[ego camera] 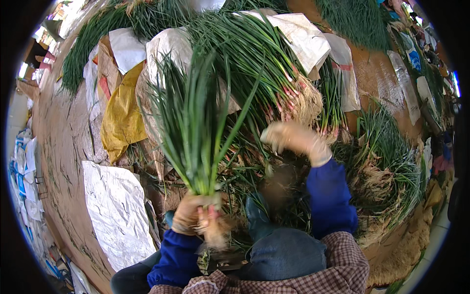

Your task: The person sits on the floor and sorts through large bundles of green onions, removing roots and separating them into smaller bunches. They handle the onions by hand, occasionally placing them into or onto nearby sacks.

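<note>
My left hand (pixel 189 213), in a pale glove, is closed around a bunch of green leafy onions (pixel 202 158) just above its reddish bases and roots. The leaves point away from me and are blurred. My right hand (pixel 293 139), gloved too and blurred, is raised to the right of the bunch; whether anything small is in its fingers cannot be told. Just beyond it lies a large pile of the same onions (pixel 257 58), with pink bases and tangled pale roots (pixel 306 99) towards me. Loose leaves and stems lie below, between my hands.
White woven sacks (pixel 304 36) partly cover the pile. A yellow plastic sack (pixel 125 114) and a flat white sheet (pixel 117 213) lie at the left. More onions with roots (pixel 389 158) are heaped at the right. My knee (pixel 288 253) and a dark boot (pixel 257 213) are near the bottom.
</note>
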A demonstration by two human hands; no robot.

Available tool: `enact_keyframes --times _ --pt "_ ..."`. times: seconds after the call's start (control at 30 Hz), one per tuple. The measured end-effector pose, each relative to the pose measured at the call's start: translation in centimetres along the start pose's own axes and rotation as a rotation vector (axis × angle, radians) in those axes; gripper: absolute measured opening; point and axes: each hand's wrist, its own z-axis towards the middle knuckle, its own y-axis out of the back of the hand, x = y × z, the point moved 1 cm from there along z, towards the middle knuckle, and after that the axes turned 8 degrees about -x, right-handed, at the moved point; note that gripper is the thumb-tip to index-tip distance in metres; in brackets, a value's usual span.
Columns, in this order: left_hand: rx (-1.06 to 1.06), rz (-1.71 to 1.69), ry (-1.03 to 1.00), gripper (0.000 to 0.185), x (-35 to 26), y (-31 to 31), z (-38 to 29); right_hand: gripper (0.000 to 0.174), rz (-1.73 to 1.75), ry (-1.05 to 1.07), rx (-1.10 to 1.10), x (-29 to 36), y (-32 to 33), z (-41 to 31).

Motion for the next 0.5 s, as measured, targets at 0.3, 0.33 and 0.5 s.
enact_keyframes --times 0.3,0.33,0.5 --pt "0.1 -0.102 -0.247 0.023 -2.2 -0.5 5.5 0.03 -0.652 -0.011 -1.124 -3.0 7.8 7.3" --pt "0.105 -0.112 -0.195 0.025 -2.1 -1.0 6.2 0.026 -0.532 0.077 -1.236 -1.9 5.4 5.4" --pt "0.082 -0.116 0.025 0.033 -0.1 -1.3 8.9 0.023 -0.014 0.265 -0.646 2.6 -8.3 -3.6"
